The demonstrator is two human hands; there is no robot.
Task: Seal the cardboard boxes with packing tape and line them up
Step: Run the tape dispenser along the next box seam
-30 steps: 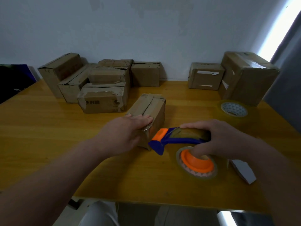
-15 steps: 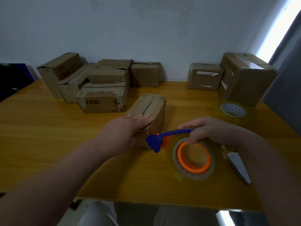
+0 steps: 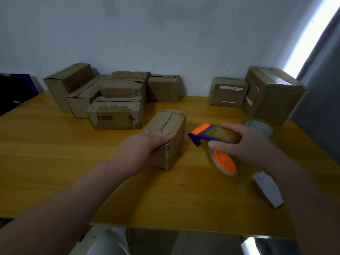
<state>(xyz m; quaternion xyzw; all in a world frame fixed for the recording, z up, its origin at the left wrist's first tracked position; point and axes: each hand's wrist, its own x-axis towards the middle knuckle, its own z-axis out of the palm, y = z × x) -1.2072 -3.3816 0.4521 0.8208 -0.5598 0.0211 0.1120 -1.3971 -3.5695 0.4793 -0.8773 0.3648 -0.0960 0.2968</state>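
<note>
Box (image 3: 168, 131) sits in the middle of the bench (image 3: 55, 162), long axis running from near edge to far edge and leaning slightly right, untaped top seam along it; free wood lies to its left and toward the near edge. Box stack (image 3: 114, 107) fills the far-left, two boxes (image 3: 229, 92) the far-right corner, against a pale wall (image 3: 165, 34). Left hand (image 3: 145, 146) lies flat, fingers straight, on the box's near end; right hand (image 3: 246, 144) grasps the tape dispenser (image 3: 211, 134) just right of the box, apart from it, nose pointing left

Left hand (image 3: 147, 145) flat, fingers (image 3: 161, 135) straight; right hand (image 3: 252, 144) aloft, fingers curled round tape dispenser (image 3: 204, 132).
</note>
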